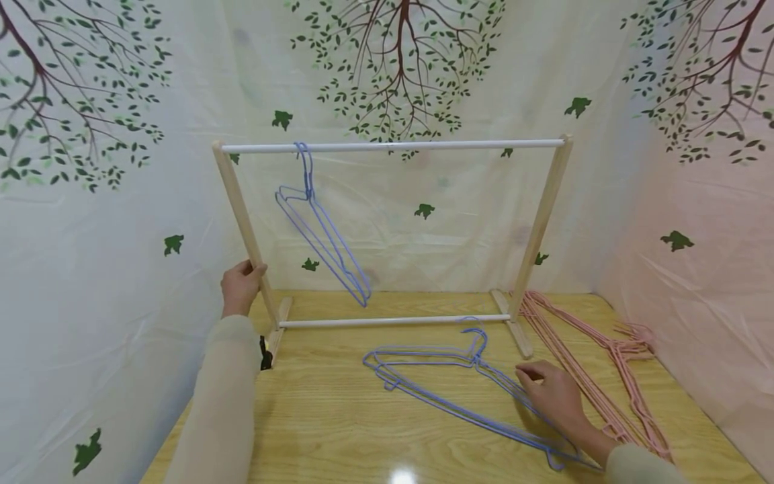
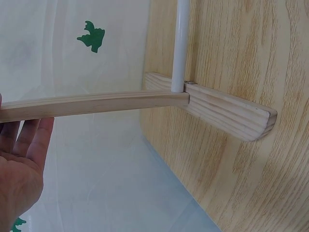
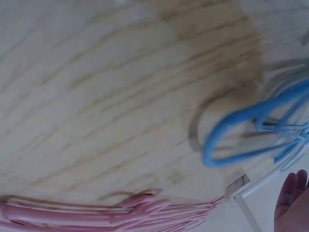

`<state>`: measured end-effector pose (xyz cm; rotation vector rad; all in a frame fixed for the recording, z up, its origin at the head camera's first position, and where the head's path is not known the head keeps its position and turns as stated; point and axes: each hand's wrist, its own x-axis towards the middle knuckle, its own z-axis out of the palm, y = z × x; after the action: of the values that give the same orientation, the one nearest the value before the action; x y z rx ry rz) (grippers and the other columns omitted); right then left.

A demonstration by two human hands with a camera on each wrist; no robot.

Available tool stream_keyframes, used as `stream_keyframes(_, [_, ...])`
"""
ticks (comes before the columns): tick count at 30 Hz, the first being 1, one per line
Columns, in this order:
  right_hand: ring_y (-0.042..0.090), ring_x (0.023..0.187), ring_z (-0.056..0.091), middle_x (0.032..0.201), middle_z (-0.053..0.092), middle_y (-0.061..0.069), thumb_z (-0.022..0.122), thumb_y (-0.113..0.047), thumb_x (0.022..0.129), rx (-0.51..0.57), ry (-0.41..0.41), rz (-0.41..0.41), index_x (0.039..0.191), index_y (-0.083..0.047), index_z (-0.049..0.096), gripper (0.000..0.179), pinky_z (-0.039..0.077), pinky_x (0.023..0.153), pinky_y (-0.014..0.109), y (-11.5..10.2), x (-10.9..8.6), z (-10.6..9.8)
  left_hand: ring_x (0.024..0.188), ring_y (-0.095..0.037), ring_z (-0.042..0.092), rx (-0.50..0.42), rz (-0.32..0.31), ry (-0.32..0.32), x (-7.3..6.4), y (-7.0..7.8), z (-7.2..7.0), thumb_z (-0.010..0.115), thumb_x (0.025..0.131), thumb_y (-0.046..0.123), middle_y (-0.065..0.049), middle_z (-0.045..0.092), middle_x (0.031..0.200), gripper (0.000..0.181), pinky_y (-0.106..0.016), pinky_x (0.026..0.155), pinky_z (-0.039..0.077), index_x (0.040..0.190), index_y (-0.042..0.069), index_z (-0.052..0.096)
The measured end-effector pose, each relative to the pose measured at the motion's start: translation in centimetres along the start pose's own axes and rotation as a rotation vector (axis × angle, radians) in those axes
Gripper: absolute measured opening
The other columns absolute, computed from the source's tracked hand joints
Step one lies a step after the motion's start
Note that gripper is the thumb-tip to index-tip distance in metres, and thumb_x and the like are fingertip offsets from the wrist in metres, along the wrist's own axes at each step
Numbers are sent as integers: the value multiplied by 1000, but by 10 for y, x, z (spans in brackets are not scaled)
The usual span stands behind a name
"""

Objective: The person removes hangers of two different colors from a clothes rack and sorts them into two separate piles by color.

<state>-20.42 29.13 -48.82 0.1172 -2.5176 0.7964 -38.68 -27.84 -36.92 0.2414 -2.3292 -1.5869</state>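
Observation:
My left hand (image 1: 239,288) grips the left post (image 1: 236,202) of a small wooden clothes rack. In the left wrist view, its fingers (image 2: 41,140) lie against the wooden post (image 2: 96,106). From the rack's white top rail (image 1: 393,146) hang two blue clothes hangers (image 1: 310,193), toward the left end. More blue hangers (image 1: 476,361) lie overlapping on the table, hooks toward the back. Over their right arm hovers my right hand (image 1: 553,396), fingers loosely bent with nothing visible between them. The right wrist view shows that hand (image 3: 294,208) beside the blue hangers (image 3: 227,126).
A bundle of pink hangers (image 1: 619,346) lies along the right side of the wooden table (image 1: 338,430). The rack's right foot (image 1: 514,329) stands close to them. A small black object (image 1: 265,354) sits by the left foot. Leaf-print fabric (image 1: 423,255) encloses the table's back and sides.

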Motion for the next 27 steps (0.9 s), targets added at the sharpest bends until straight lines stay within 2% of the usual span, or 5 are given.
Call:
stream_keyframes(8, [18,75,68,82,72,-5,79,-12,84,-17,52,-17,93,-11,79,9,53,62,29,-16,-3,0,117,-34,58,-18,0,-26,1,-2,-4,56,102,25,-23,58,134,47,-29,86,52,141,0,54])
stream_keyframes(14, [21,76,69,82,72,-5,77,-13,86,13,92,-27,94,-11,79,9,51,60,28,-40,3,-1,116,-32,58,-19,7,-34,2,-4,-6,56,102,27,-22,59,133,46,-24,82,51,140,0,55])
stream_keyframes(20, [22,77,69,83,72,-1,75,-13,88,53,127,-20,96,-9,78,10,51,59,24,-73,19,0,115,-33,58,-23,17,-46,3,-5,-10,56,102,26,-22,59,133,46,-25,82,50,140,0,55])
stream_keyframes(27, [23,76,69,84,73,4,77,-11,87,155,176,-44,97,-5,79,12,51,59,22,-119,46,8,114,-32,59,-23,26,-47,3,-5,-14,56,102,25,-22,60,132,45,-21,78,50,140,1,56])
